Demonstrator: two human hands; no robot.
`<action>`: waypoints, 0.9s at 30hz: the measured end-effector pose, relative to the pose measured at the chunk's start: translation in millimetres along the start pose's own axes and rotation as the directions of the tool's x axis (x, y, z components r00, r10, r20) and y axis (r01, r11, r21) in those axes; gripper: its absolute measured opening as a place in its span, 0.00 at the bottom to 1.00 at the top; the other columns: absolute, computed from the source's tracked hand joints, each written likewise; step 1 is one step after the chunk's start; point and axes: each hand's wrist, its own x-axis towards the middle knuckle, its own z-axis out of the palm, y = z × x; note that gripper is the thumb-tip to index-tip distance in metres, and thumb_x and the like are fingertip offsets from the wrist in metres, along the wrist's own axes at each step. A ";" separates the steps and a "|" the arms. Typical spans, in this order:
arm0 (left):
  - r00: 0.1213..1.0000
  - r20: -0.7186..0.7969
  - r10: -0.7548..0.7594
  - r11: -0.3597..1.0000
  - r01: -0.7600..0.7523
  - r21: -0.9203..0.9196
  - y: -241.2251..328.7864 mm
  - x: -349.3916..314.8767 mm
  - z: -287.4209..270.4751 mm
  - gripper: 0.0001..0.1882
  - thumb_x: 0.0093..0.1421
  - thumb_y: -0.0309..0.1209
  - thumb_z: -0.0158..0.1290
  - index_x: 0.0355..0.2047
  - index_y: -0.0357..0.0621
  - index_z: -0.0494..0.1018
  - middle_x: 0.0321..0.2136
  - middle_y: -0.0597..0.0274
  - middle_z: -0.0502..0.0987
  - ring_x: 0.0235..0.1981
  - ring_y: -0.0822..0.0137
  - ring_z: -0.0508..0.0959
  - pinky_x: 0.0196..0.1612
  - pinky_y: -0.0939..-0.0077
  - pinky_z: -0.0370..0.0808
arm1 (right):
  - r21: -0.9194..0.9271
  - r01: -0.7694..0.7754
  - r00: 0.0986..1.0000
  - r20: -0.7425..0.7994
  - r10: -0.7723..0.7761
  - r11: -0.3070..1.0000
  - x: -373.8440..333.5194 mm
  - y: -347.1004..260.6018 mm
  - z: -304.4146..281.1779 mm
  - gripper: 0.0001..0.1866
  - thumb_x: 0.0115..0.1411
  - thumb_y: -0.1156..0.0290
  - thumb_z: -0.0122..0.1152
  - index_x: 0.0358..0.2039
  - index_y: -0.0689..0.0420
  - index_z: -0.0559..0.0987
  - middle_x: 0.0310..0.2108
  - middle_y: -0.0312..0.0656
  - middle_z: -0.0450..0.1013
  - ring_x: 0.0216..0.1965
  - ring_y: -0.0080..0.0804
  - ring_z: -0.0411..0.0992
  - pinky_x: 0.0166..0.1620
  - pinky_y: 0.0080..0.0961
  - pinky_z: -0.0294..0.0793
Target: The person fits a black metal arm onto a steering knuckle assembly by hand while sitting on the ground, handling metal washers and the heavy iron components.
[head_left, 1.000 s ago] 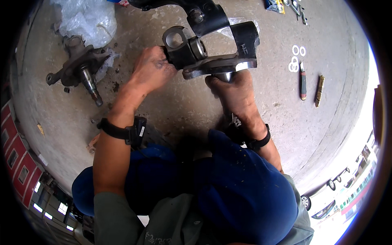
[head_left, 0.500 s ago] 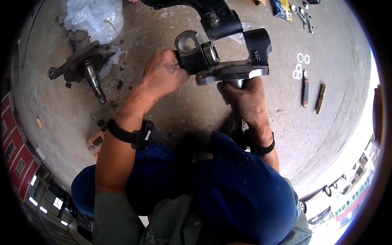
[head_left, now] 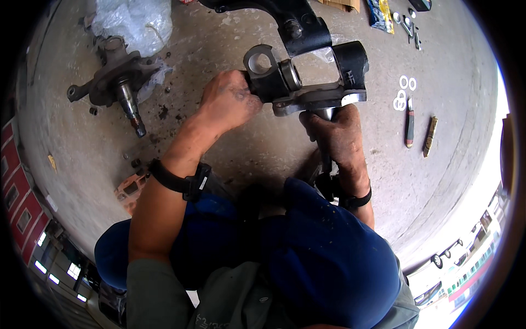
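**Black casting (head_left: 309, 38) in our grip**

Over the floor (head_left: 449, 93), before our knees (head_left: 345, 247), our left hand (head_left: 230, 101) clamps its left end, our right hand (head_left: 341, 136) its steel shaft (head_left: 326, 113). Toward the floor's right edge, white rings (head_left: 400, 101) lie beside a knife (head_left: 410, 130).

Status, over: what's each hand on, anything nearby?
Left hand gripping black metal part, left end. Right hand around its shiny shaft. Knife on floor, off right.
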 end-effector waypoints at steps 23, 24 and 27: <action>0.998 -0.020 0.064 0.998 -0.064 -0.028 -7.9 7.1 5.6 0.11 0.46 0.30 0.59 0.26 0.33 0.80 0.24 0.38 0.79 0.29 0.39 0.81 0.37 0.57 0.79 | 0.024 0.021 1.000 -0.001 -0.021 0.999 3.6 -2.0 -3.3 0.11 0.58 0.75 0.68 0.40 0.65 0.79 0.25 0.38 0.76 0.23 0.23 0.73 0.27 0.21 0.72; 0.998 -0.019 0.058 0.997 -0.058 -0.041 -7.0 6.6 4.6 0.11 0.46 0.30 0.59 0.26 0.33 0.80 0.24 0.38 0.79 0.29 0.39 0.81 0.36 0.57 0.78 | 0.013 0.021 1.000 0.001 -0.021 1.000 3.8 -2.9 -3.2 0.11 0.58 0.75 0.68 0.40 0.65 0.79 0.25 0.38 0.76 0.23 0.23 0.73 0.27 0.21 0.72; 0.999 -0.004 0.045 0.996 -0.045 -0.071 -4.4 4.7 0.2 0.10 0.47 0.30 0.60 0.26 0.33 0.80 0.24 0.38 0.79 0.28 0.40 0.81 0.36 0.57 0.78 | -0.008 0.022 1.000 -0.007 -0.022 1.000 3.6 -4.3 -1.8 0.11 0.58 0.74 0.68 0.38 0.65 0.80 0.24 0.39 0.76 0.22 0.23 0.73 0.27 0.22 0.73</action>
